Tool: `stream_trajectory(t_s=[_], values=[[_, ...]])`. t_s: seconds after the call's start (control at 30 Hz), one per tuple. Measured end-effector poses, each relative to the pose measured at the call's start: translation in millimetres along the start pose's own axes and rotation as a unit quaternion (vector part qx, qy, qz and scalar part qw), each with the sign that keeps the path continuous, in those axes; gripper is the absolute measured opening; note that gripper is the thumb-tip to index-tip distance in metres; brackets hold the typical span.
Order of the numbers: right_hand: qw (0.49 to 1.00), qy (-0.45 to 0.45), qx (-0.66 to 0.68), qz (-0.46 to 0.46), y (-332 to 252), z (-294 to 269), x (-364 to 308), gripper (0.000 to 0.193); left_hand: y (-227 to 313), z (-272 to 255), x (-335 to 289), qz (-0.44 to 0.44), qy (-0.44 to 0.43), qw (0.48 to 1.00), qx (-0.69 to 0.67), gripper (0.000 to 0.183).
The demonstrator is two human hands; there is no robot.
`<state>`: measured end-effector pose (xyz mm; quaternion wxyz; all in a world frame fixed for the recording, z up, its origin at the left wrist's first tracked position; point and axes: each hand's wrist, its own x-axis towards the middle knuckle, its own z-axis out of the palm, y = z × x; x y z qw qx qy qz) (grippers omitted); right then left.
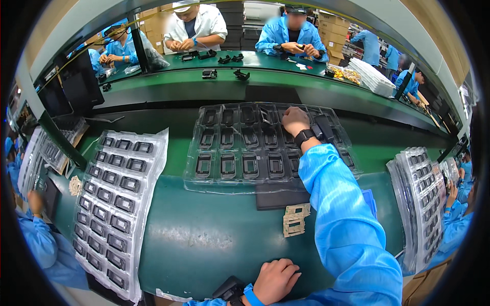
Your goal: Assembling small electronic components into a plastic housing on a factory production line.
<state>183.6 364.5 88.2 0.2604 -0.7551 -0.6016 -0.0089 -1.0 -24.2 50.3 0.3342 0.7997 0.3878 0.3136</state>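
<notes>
My right hand (296, 120) reaches over the far rows of a clear plastic tray (245, 186) with black rectangular frames in its pockets. Its fingers are bent down and closed; what they pinch, if anything, is hidden under the hand. Just left of it, one black frame (265, 115) sits tilted in its pocket. My left hand (275, 281) rests at the near edge of the green bench, fingers loosely apart and nothing in them. Between the hands lie cream-coloured cut-out sheets (295, 221), close to my right sleeve.
On the left, another tray of black frames (109, 191) slants along the bench; stacked trays (416, 204) stand on the right. A dark flat pad (278, 200) lies partly under the middle tray. Beyond a green ledge (184, 87), co-workers sit handling small black parts.
</notes>
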Motion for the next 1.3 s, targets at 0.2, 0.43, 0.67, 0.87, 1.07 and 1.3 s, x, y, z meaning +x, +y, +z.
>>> stream_trajectory(t_s=[0.2,0.43,0.67,0.87,1.07,1.3], values=[[0.994,-0.074,-0.076,-0.009,7.4,-0.4,5.5,0.03,1.1,0.4,0.8,0.016,0.007,1.0,-0.011,0.015],[0.99,-0.11,-0.086,-0.002,-0.2,-9.8,5.7,0.039,2.3,-2.1,1.6,0.02,0.006,1.0,-0.016,0.014],[0.993,0.036,-0.021,-0.111,-21.4,-5.2,-13.5,0.039,-1.5,2.0,0.1,0.028,0.006,0.999,-0.016,0.013],[0.989,0.054,-0.078,-0.116,-43.4,21.6,-16.2,0.038,-0.2,-1.5,0.5,0.027,-0.002,0.999,-0.017,0.013],[0.996,0.038,-0.002,-0.085,-45.1,-22.5,-29.0,0.041,0.3,-0.3,-0.9,0.032,-0.014,0.999,-0.036,0.013],[0.949,-0.217,0.179,-0.14,-54.1,-117.3,-93.3,0.041,-14.2,17.7,-3.6,0.012,0.137,0.985,-0.103,0.026]])
